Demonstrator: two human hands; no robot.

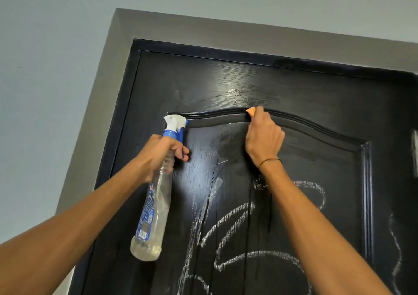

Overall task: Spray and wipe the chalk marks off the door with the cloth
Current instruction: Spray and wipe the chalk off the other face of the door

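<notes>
Fingers, right hand [263,136]: curled tight around an orange cloth [251,111], of which only a small corner shows above the knuckles; the cloth is pressed against the arched moulding [316,126] of the door panel.
Fingers, left hand [159,153]: wrapped around the neck of a spray bottle [156,204], one finger lying on the blue trigger; nozzle is white and points toward the door.
Spray bottle: clear plastic, blue label, a little pale liquid at the bottom; it hangs tilted, held just in front of the door's left side.
Door [203,84]: black, wood-grained, set in a grey frame [108,86]; surface above the moulding looks wet and streaked, with no chalk visible there.
Chalk marks [237,226]: white looping lines on the lower panel, below both hands; dark runs of liquid cross them downward.
Right wrist: thin dark band [270,160].
Wall [45,68]: pale grey-blue, left of and above the frame.
</notes>
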